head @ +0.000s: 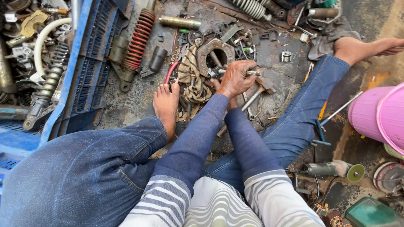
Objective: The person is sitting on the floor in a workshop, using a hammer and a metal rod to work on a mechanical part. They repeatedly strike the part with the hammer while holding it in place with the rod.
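I sit on a greasy floor with my legs spread. My left hand [235,78] reaches forward and pinches a small metal pin [253,72] between thumb and fingers. Just beneath the pin is the head of a hammer [266,85]. The hammer's metal handle slants down toward me. My right hand [232,104] is mostly hidden under my left wrist and grips that handle. Just beyond my hands lies a round rusty metal housing [215,54].
A striped rag [191,77] lies by my bare left foot [166,105]. A red coil spring [139,38] and a blue crate [86,63] are at the left. A pink bucket [378,113] and an angle grinder [332,169] are at the right. Scattered small metal parts surround the hands.
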